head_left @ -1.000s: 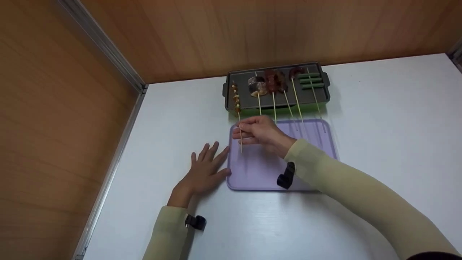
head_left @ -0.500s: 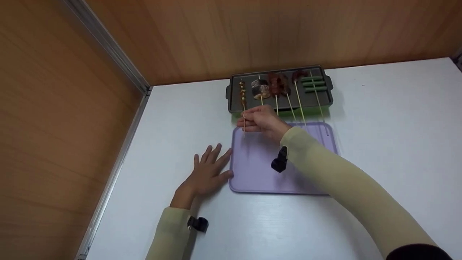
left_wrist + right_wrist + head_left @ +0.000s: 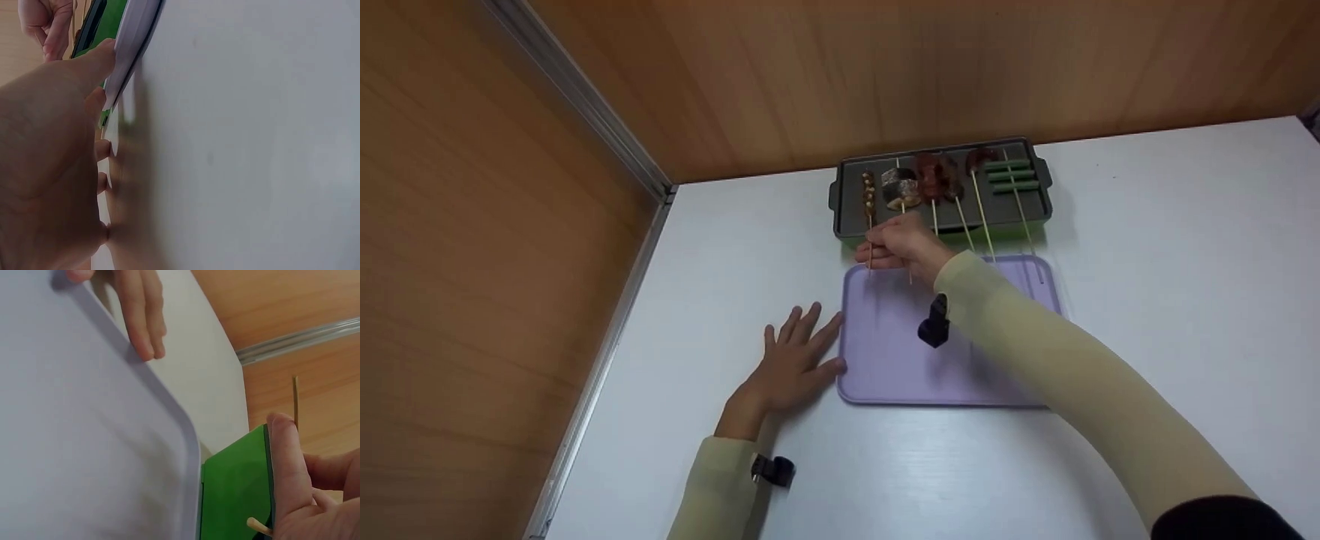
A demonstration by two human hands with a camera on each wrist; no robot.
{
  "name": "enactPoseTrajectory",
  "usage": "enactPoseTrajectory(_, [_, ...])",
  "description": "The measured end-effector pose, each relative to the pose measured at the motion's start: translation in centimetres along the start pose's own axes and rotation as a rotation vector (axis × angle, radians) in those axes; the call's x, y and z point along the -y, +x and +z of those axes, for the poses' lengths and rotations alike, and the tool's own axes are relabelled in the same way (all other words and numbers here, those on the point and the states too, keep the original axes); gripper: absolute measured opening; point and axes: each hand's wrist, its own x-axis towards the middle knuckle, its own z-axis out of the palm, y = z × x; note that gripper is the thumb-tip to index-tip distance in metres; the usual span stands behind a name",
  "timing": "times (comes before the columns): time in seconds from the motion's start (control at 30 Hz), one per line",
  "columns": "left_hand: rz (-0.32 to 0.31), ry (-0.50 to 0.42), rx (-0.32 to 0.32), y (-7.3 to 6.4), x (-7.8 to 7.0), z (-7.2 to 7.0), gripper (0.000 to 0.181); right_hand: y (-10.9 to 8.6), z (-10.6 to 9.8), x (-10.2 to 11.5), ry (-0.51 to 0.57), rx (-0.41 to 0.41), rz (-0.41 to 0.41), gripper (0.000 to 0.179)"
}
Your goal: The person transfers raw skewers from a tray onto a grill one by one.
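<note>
My right hand (image 3: 906, 241) pinches the stick of a skewer (image 3: 870, 196) threaded with small brown and pale pieces. That skewer's food end is over the left part of a dark grill pan (image 3: 851, 219) with a green base. In the right wrist view the stick (image 3: 296, 402) sticks out past the fingers. My left hand (image 3: 789, 369) lies with spread, straight fingers on the white table, its thumb and index fingertips touching the left edge of a purple tray (image 3: 900, 352). The left wrist view shows the thumb (image 3: 101, 59) against the tray's rim.
Several other skewers rest across the pan: dark-and-pale chunks (image 3: 900, 187), reddish-brown meat (image 3: 931, 176) and green pieces (image 3: 1011, 176) among them. Their sticks point toward the tray. Wooden panels (image 3: 922, 75) stand behind and at the left of the table.
My right hand has moved forward, away from the tray's middle, carrying the skewer farther over the pan. My left hand has stayed at the tray's edge.
</note>
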Motion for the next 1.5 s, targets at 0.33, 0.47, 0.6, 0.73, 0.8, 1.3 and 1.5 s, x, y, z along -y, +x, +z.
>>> enactPoseTrajectory(0.33, [0.014, -0.018, -0.002, 0.1, 0.2, 0.0, 0.067, -0.2, 0.1, 0.3, -0.024, -0.026, 0.031, 0.035])
enactPoseTrajectory(0.47, [0.009, -0.019, 0.0, 0.1, 0.2, 0.1, 0.067, -0.5, 0.4, 0.2, -0.072, -0.033, 0.028, 0.033])
enactPoseTrajectory(0.6, [0.006, -0.017, -0.002, 0.0, 0.1, 0.1, 0.067, -0.9, 0.6, 0.1, -0.088, -0.043, 0.031, 0.026])
enactPoseTrajectory(0.73, [0.005, -0.018, -0.001, 0.0, 0.0, 0.1, 0.067, -1.1, 0.6, -0.1, -0.084, -0.042, 0.029, 0.025])
enactPoseTrajectory(0.8, [0.008, -0.021, -0.001, 0.0, -0.1, 0.1, 0.067, -1.1, 0.5, -0.2, -0.081, -0.037, 0.025, 0.026])
enactPoseTrajectory(1.3, [-0.007, -0.006, 0.011, 0.0, 0.1, 0.0, 0.068, -2.2, 0.8, -0.6, -0.145, 0.013, -0.028, 0.031])
enactPoseTrajectory(1.5, [-0.004, -0.018, 0.014, 0.1, 0.1, 0.0, 0.067, -3.5, 0.7, -0.7, -0.321, 0.037, -0.083, 0.049])
